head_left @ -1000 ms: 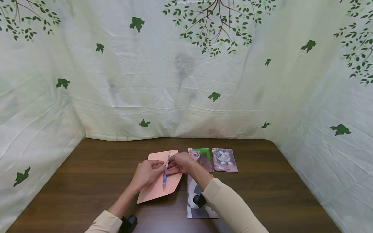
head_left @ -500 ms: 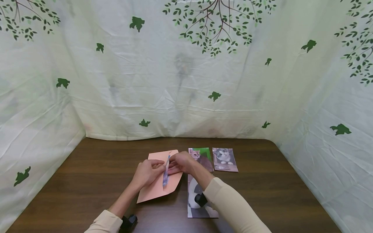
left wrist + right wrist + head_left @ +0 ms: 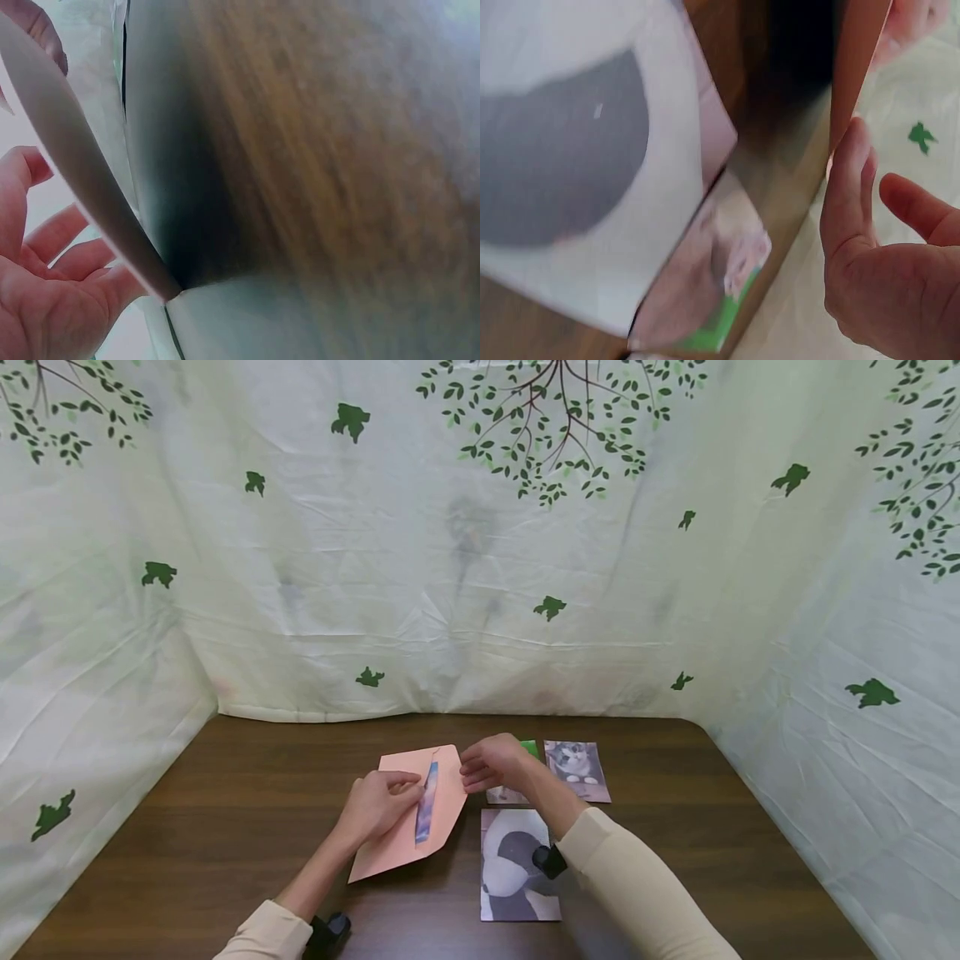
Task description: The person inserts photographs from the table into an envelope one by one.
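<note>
A pink envelope [image 3: 390, 847] stands tilted over the table, left of centre, with a blue-and-purple printed strip [image 3: 425, 818] showing in its opening. My left hand [image 3: 378, 806] pinches the envelope beside that opening with thumb and fingers. In the left wrist view the envelope [image 3: 82, 165] appears edge-on, beside the left hand [image 3: 52, 277]. My right hand [image 3: 495, 762] is at the envelope's right edge, fingers extended and holding nothing. The right wrist view has a fingertip of the right hand [image 3: 892, 255] right at the edge of the envelope [image 3: 855, 67].
A large grey-and-white picture [image 3: 517, 893] lies on the brown table [image 3: 675, 827], under the right forearm. Behind it are a kitten picture [image 3: 577, 768] and another with green on it [image 3: 532, 748], partly hidden by the right hand. A leaf-print curtain [image 3: 450, 568] surrounds the table.
My right hand has moved right, from the envelope's opening to its right edge, exposing more of the printed strip and covering more of the green picture. The left hand keeps its hold.
</note>
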{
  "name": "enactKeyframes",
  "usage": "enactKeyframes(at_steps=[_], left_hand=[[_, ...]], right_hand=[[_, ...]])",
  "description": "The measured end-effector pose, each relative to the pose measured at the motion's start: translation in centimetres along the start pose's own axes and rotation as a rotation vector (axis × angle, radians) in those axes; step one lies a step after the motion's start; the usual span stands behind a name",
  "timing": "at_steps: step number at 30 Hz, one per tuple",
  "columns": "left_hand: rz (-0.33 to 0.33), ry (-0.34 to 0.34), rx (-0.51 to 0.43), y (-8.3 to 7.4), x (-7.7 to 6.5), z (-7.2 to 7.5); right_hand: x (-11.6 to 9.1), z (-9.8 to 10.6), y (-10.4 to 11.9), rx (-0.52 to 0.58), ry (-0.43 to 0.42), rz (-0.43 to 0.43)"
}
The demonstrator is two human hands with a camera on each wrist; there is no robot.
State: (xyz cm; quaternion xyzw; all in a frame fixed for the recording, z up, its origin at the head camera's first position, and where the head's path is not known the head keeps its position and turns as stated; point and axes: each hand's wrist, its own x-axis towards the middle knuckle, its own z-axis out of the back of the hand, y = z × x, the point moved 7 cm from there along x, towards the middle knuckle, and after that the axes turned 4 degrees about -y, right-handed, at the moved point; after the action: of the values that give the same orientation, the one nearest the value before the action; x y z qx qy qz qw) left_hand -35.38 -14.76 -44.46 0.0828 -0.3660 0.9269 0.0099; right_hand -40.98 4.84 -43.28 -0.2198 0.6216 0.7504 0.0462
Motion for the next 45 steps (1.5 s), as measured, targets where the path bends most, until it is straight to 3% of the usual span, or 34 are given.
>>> enactKeyframes(at_steps=[10, 18, 27, 34, 45], left_hand=[[0.018, -0.003, -0.004, 0.3, 0.1, 0.2], [0.005, -0.006, 0.002, 0.2, 0.2, 0.3], [-0.001, -0.005, -0.007, -0.1, 0.0, 0.4], [-0.004, -0.007, -0.001, 0.0, -0.1, 0.3], [0.021, 0.016, -0.019, 0.1, -0.2, 0.0]], right_hand=[[-1.0, 5.4, 0.9, -0.036, -0.124, -0.001], [-1.6, 9.8, 0.6, -0.042, -0.164, 0.019], [-2.6, 14.8, -1.2, -0.029, -0.173, -0.02], [-3.3, 17.6, -2.6, -0.015, -0.169, -0.032], [-4.1, 21.3, -5.4, 0.037, -0.251, -0.087]])
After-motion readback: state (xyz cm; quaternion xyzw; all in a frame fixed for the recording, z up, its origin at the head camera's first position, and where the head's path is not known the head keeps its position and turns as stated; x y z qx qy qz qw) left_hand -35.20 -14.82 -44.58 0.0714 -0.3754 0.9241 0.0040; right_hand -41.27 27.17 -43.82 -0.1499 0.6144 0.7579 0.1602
